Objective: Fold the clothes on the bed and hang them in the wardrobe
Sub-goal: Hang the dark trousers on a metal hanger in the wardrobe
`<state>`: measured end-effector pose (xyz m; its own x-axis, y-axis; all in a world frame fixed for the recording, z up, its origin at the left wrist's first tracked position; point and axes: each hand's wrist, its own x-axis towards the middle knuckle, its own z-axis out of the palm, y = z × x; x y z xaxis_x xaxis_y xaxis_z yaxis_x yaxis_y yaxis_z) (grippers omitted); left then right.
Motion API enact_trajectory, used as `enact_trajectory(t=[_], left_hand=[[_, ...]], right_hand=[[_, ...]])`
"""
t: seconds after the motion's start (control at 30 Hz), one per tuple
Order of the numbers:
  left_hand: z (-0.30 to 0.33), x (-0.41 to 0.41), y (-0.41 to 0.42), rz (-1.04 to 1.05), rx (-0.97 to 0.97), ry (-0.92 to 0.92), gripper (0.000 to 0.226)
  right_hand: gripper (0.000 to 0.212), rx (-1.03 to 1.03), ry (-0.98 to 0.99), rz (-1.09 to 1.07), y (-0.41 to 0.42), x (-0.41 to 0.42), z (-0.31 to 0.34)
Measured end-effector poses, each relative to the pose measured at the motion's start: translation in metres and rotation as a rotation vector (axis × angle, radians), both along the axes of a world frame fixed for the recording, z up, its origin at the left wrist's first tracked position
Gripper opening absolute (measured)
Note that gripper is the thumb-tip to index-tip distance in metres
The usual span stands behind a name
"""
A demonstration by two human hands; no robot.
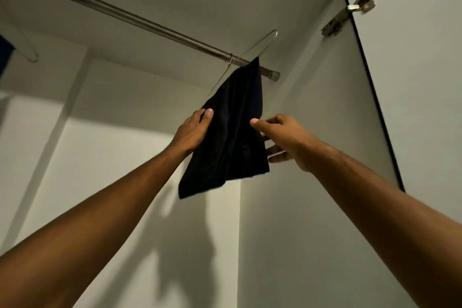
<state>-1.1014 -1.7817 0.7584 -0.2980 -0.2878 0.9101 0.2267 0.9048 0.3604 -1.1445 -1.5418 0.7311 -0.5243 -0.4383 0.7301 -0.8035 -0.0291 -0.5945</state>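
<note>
Black garment: hanging folded over wire hanger on wardrobe rail.
Left hand: grip pinching its edge.
Right hand: thumb and fingers pinching the other edge.
Tip: be tugging evenly, keeping halves balanced.

Both arms reach upward; the left hand and right hand each pinch dark cloth.

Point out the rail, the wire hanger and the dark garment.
rail point(125, 14): head view, middle of the metal bar.
hanger point(271, 34): head view, upper bend of the wire.
garment point(232, 137): head view, centre of the hanging dark cloth.
</note>
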Motion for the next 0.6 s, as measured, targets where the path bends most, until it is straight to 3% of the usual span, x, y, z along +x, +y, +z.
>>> enact_trajectory(t=[0.1,0.27,0.37,0.6], left_hand=[[-0.048,0.015,0.027,-0.010,0.021,-0.024,0.065],[-0.111,0.032,0.074,0.039,0.067,0.050,0.061],[-0.152,0.045,0.103,0.068,0.029,0.080,0.075],[-0.241,0.078,0.173,0.041,-0.068,0.006,0.074]], right_hand=[[0.060,0.055,-0.015,-0.004,0.022,0.009,-0.041],[0.064,0.136,-0.019,-0.023,0.061,0.029,-0.095],[0.063,0.168,-0.019,-0.068,0.082,0.042,-0.119],[0.061,0.282,0.163,-0.365,0.128,0.095,-0.187]])
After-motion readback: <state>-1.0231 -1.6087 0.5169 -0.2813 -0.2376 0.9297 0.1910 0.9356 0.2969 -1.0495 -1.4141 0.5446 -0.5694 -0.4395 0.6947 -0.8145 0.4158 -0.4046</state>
